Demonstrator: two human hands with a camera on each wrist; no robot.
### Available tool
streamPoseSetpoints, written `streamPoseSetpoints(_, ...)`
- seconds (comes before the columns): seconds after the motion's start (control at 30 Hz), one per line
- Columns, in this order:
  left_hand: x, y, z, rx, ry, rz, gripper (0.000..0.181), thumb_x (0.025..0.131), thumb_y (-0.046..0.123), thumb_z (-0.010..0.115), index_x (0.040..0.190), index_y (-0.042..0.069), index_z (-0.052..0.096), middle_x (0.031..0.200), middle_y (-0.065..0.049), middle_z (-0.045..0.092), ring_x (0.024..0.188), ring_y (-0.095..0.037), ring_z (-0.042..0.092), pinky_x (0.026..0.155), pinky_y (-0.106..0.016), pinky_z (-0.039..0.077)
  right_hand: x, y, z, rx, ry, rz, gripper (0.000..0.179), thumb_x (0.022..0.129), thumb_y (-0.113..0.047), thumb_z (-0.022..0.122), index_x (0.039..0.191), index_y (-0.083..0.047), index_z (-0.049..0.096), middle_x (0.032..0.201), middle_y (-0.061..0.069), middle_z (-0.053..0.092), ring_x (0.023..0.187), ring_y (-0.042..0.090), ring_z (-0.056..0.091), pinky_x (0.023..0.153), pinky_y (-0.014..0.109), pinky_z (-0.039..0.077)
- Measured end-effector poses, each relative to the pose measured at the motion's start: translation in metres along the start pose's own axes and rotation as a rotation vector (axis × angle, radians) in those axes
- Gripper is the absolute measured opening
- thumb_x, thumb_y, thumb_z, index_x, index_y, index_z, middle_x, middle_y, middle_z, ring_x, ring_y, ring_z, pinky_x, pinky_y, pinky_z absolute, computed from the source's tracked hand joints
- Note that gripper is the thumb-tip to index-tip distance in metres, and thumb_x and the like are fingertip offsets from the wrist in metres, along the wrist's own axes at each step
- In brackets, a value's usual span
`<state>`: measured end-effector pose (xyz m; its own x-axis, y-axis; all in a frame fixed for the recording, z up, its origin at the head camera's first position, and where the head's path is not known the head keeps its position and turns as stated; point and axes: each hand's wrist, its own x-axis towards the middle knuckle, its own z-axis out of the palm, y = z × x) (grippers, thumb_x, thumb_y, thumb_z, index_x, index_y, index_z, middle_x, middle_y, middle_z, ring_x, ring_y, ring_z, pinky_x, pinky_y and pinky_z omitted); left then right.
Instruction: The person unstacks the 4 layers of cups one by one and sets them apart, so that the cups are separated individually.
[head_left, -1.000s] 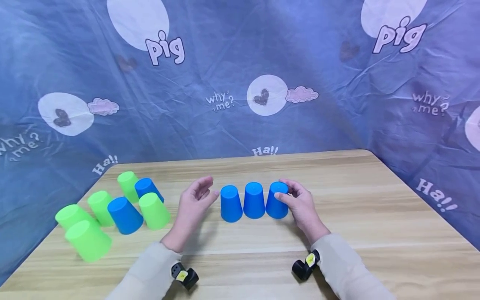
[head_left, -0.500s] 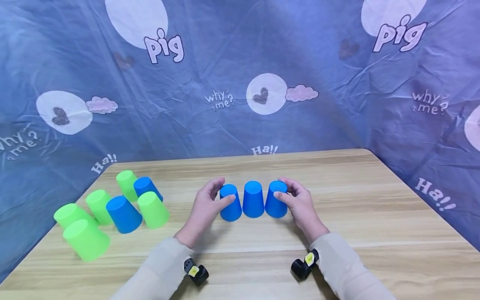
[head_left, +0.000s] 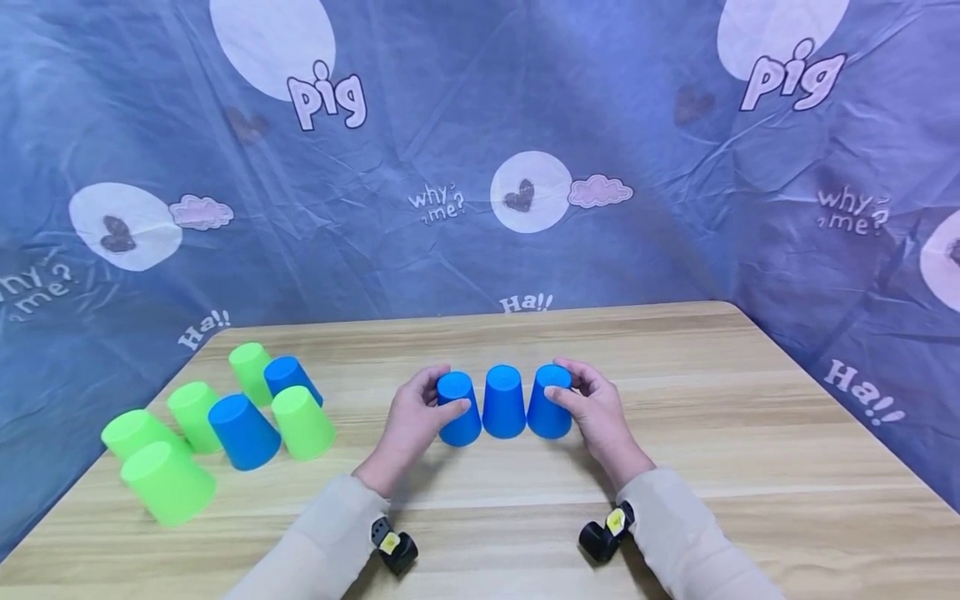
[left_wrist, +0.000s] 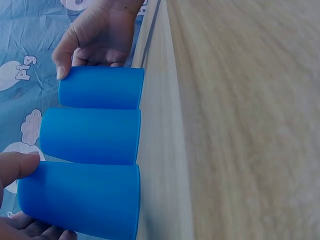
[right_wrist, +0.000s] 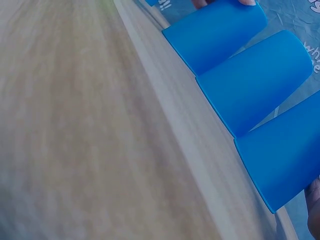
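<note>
Three blue cups stand upside down in a row at the middle of the table. My left hand (head_left: 414, 419) grips the left blue cup (head_left: 461, 427), thumb across its near side and fingers behind. At the other end, my right hand (head_left: 602, 412) holds the right blue cup (head_left: 547, 420) between thumb and fingers. Between them the middle blue cup (head_left: 504, 403) is untouched by either hand. In the left wrist view the row's left cup (left_wrist: 80, 197) is nearest, with my thumb near its base. The right wrist view shows the cups' rims side by side on the table.
To the left stand several upside-down green cups, among them a front green cup (head_left: 168, 485) and a green cup (head_left: 303, 423) nearest my left arm. Two more blue cups, a nearer blue cup (head_left: 243, 433) and a farther blue cup (head_left: 292, 379), stand among them. A printed blue cloth (head_left: 360, 208) hangs behind the table (head_left: 675, 333).
My left hand has moved right to the left blue cup and taken hold of it. The right hand keeps its hold, and the three cups stay in their row.
</note>
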<state>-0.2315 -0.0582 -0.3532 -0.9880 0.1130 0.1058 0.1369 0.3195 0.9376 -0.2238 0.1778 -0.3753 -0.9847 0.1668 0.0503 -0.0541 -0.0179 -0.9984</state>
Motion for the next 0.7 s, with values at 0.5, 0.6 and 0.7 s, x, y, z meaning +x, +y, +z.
streamPoseSetpoints(0.5, 0.0016, 0.0, 0.0018, 0.048, 0.018, -0.037, 0.053, 0.082, 0.016, 0.071, 0.129, 0.005, 0.05, 0.126, -0.016, 0.056, 0.117, -0.034, 0.053, 0.098, -0.051, 0.042, 0.0008, -0.001, 0.0018, 0.012, -0.004, 0.003, 0.048, 0.085, -0.006, 0.063, 0.129, 0.0, 0.047, 0.117, 0.009, 0.05, 0.108, 0.02, 0.045, 0.102, 0.038, 0.037)
streamPoseSetpoints(0.6, 0.0009, -0.0007, 0.0013, 0.038, 0.024, -0.033, 0.053, 0.082, 0.016, 0.071, 0.129, 0.005, 0.05, 0.126, -0.016, 0.056, 0.117, -0.034, 0.053, 0.099, -0.051, 0.042, 0.0007, -0.0007, 0.002, 0.008, -0.007, 0.007, 0.048, 0.085, -0.006, 0.063, 0.13, 0.0, 0.047, 0.117, 0.009, 0.049, 0.108, 0.019, 0.045, 0.102, 0.038, 0.037)
streamPoseSetpoints(0.7, -0.001, -0.0008, 0.0005, 0.023, 0.029, -0.014, 0.053, 0.082, 0.016, 0.071, 0.129, 0.004, 0.05, 0.126, -0.016, 0.056, 0.117, -0.033, 0.053, 0.099, -0.049, 0.042, 0.0003, -0.0006, 0.0021, 0.002, -0.002, 0.006, 0.047, 0.085, -0.006, 0.063, 0.129, 0.0, 0.047, 0.114, 0.006, 0.05, 0.107, 0.018, 0.045, 0.099, 0.036, 0.038)
